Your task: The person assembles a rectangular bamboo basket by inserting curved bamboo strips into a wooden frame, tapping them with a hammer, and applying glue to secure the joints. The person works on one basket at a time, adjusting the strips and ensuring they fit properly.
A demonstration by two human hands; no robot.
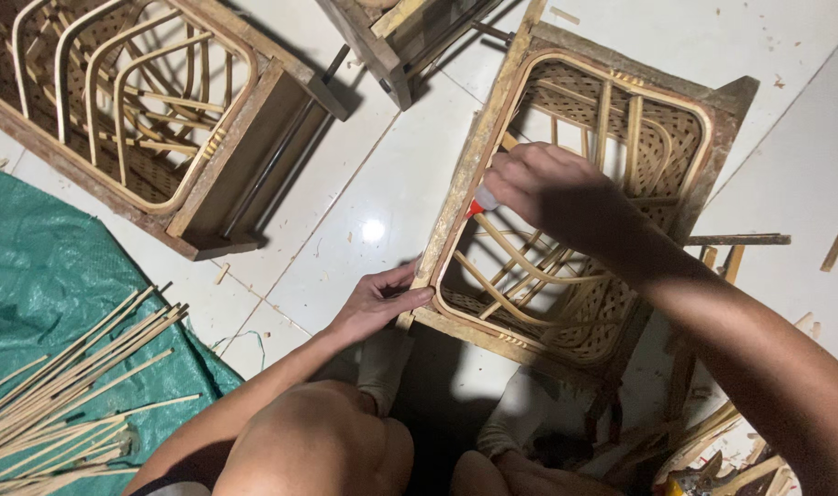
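While both hands work on it, the rattan frame [579, 207] in its wooden jig is the landmark here; all places are rel. to it.

Frame: sits on white tile floor [382, 184], woven sides + bent hoops already in, rim loop fitted round the top.
R hand [538, 184]: over frame's upper-left inside edge, fingers closed round a small glue bottle [480, 199], white body w/ red tip pointing down at the rim joint.
L hand [382, 298]: at frame's lower-left corner, thumb + fingers pinched on the wooden edge, steadying it.
Progress (judgement): weave and hoops look done; rim bonding seems underway at left side. Rest of rim likely left to do; can't tell which joints already have glue.
Second frame [134, 110]: well to upper left of frame, similar build, lying tilted.
Rattan sticks [70, 386]: bundle lower left of frame, on green tarp [42, 266].
Offcuts: scattered right of frame, near its lower-right corner.
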